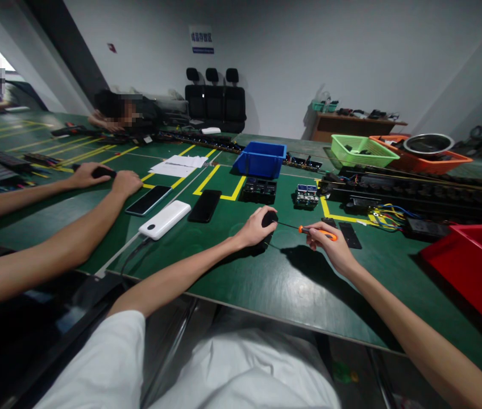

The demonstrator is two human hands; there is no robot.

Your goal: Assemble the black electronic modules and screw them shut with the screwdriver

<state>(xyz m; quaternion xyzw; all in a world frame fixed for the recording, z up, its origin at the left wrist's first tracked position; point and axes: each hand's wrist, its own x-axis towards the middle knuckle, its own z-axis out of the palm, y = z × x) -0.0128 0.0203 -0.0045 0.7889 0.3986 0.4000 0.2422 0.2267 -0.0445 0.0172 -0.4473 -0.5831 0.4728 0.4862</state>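
Note:
My left hand is wrapped round a small black part low over the green table. My right hand grips a screwdriver with an orange and black handle. Its thin shaft points left, with the tip close to the black part; whether they touch is hard to tell. Beyond my hands sit a black module and a small stack of modules. Flat black pieces lie just behind my right hand.
Left of my hands lie a black phone, a white power bank and another phone. A co-worker's hands are at the left. Blue bin behind, red bin right, wires and long black assemblies at back right.

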